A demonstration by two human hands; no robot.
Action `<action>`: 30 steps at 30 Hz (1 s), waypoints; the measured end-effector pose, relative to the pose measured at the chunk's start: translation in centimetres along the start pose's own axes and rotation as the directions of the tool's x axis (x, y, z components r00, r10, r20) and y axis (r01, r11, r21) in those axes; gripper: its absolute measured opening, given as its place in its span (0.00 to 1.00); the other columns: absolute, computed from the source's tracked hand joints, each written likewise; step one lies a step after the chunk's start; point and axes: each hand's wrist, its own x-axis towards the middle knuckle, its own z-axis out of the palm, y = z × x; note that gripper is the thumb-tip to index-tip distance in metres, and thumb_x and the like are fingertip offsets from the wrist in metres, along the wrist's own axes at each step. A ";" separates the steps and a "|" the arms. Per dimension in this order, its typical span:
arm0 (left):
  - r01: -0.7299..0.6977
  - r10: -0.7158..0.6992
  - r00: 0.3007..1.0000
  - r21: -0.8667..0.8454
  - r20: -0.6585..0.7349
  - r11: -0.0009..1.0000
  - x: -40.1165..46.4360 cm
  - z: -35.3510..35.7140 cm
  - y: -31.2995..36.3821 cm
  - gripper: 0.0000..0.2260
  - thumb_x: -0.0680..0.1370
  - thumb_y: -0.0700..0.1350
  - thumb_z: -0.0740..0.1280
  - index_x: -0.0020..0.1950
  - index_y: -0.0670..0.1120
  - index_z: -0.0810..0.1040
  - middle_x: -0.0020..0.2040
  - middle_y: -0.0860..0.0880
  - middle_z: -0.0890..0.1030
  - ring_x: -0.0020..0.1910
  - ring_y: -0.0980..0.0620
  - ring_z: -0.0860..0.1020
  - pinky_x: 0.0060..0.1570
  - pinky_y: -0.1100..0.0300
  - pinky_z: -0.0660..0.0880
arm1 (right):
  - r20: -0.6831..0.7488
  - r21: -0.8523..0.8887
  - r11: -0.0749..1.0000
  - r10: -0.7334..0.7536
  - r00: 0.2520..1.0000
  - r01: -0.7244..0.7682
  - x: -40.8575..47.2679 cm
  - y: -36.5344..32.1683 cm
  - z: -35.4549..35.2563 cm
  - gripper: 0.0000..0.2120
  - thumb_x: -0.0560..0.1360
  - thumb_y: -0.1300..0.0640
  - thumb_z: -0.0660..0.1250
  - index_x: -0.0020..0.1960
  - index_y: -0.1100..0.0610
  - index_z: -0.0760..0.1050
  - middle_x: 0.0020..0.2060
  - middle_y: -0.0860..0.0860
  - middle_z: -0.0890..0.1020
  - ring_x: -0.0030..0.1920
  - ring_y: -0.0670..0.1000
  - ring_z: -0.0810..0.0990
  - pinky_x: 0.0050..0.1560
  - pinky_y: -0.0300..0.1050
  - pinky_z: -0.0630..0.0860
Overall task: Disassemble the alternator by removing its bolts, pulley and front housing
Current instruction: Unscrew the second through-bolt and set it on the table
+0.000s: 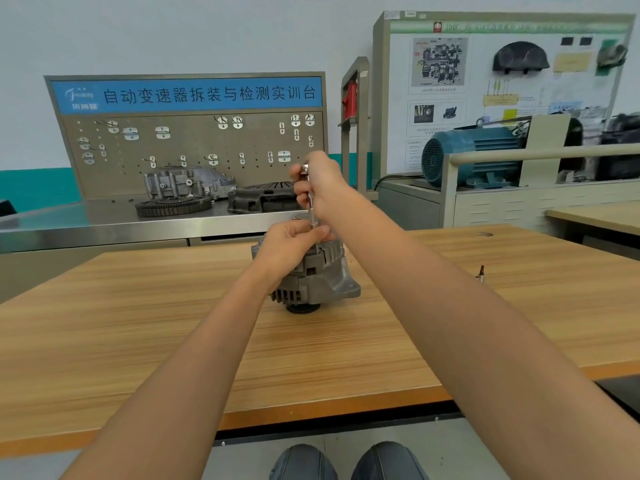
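A grey ribbed alternator [313, 277] stands near the middle of a wooden table [138, 323], pulley end down. The left hand [292, 245] rests curled on top of it, fingers pinching the lower end of a slim upright metal tool [311, 199]. The right hand [320, 185] grips the tool's top. A small tool [480, 273] lies to the right. Behind, a steel bench [104, 220] carries gearbox parts [187, 187].

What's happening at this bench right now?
A person is working on an alternator standing on a wooden table. The right hand grips the top of a slim upright driver tool, whose lower end reaches the alternator's top. The left hand rests on the alternator, fingers round the tool's lower end. The housing looks still assembled.
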 end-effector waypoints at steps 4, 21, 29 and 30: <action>0.009 -0.003 0.995 0.067 -0.097 0.998 -0.1 0.3 -0.2 0.21 0.76 0.35 0.64 0.25 0.52 0.77 0.24 0.56 0.77 0.23 0.62 0.72 0.24 0.73 0.66 | -0.374 0.021 0.975 -0.197 0.906 0.221 0.0 1.1 1.2 0.08 0.82 0.57 0.48 0.49 0.60 0.61 0.41 0.58 0.78 0.27 0.46 0.67 0.26 0.37 0.64; 0.048 -0.034 0.990 0.101 -0.140 0.994 -0.1 0.4 -0.4 0.17 0.77 0.37 0.63 0.28 0.49 0.72 0.22 0.55 0.72 0.22 0.62 0.68 0.21 0.72 0.63 | -0.378 -0.073 0.958 -0.284 0.881 0.277 -0.8 1.6 1.7 0.11 0.82 0.55 0.48 0.46 0.59 0.65 0.33 0.51 0.75 0.27 0.46 0.67 0.26 0.38 0.63; 0.001 -0.002 1.000 -0.008 -0.025 1.000 -0.4 0.3 -0.1 0.05 0.78 0.44 0.66 0.48 0.51 0.82 0.44 0.55 0.84 0.49 0.61 0.80 0.58 0.62 0.71 | 0.283 -0.121 0.993 0.039 0.958 -0.005 -0.2 -0.1 -0.2 0.12 0.80 0.58 0.50 0.57 0.52 0.69 0.19 0.44 0.67 0.17 0.42 0.56 0.22 0.35 0.55; 0.002 -0.002 0.999 0.002 -0.040 1.000 -0.5 0.2 0.1 0.08 0.78 0.43 0.66 0.43 0.53 0.83 0.39 0.55 0.84 0.42 0.61 0.80 0.52 0.64 0.73 | 0.200 -0.110 0.993 -0.011 0.980 0.034 -0.4 0.2 0.2 0.11 0.80 0.58 0.50 0.58 0.52 0.69 0.21 0.45 0.69 0.17 0.42 0.57 0.21 0.35 0.56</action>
